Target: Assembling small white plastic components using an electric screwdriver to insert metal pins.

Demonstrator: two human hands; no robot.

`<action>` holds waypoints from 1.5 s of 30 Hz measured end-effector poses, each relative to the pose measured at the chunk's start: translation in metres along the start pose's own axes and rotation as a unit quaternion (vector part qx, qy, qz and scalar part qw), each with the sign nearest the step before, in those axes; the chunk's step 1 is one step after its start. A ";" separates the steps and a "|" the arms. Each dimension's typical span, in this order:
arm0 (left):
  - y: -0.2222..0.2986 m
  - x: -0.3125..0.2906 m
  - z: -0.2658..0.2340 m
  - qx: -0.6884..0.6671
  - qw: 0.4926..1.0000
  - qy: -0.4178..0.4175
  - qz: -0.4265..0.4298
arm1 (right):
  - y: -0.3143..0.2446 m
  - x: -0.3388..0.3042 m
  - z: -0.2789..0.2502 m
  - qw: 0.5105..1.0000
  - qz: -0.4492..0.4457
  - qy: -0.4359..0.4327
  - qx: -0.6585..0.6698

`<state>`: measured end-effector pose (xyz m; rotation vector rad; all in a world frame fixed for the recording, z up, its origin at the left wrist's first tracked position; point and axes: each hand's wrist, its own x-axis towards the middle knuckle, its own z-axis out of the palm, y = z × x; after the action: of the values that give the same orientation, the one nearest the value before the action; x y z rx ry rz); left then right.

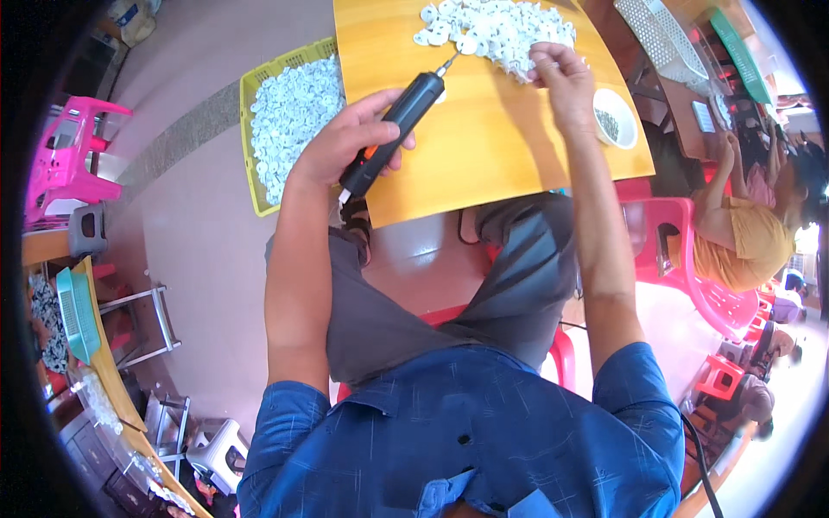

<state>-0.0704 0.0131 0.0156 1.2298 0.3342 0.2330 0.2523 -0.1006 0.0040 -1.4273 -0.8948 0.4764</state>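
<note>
The left hand (334, 148) grips a driver (404, 117) at the yellow counter (432, 168), the right hand (567, 84) pinches, I can't tell what, and a pink chair (73, 168) is on the floor (194, 216).

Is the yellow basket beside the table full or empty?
Full, or nearly: small white pieces spread wall to wall in the yellow basket, hiding its bottom.

From where I stand: table (432, 177) top smooth, slightly glossy, wood-look. Screwdriver (416, 105) dark plastic, bit (448, 63) shiny metal. Discs (505, 26) along far edge, smooth white plastic. Basket (247, 129) off left edge, yellow plastic. Bowl (627, 129) by near right corner, smooth white; screws (608, 123) inside look metallic. Trousers (380, 324) matt cloth.
</note>
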 end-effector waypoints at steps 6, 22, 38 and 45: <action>-0.001 -0.001 -0.002 -0.021 0.999 0.014 -0.021 | 0.009 -0.015 0.070 0.984 0.096 -0.028 0.145; 0.006 0.022 0.010 -0.028 0.996 0.024 -0.079 | 0.022 0.001 0.056 0.966 0.146 -0.121 0.177; 0.001 0.019 0.003 -0.029 0.995 0.065 -0.063 | 0.041 0.005 0.056 0.997 0.021 -0.024 -0.072; 0.004 0.013 0.001 -0.032 0.994 0.096 -0.039 | 0.035 0.005 0.048 0.990 -0.006 0.010 -0.140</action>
<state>-0.0581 0.0185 0.0177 1.1310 0.5365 0.2925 0.2263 -0.0616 -0.0327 -1.6766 -0.9826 0.3361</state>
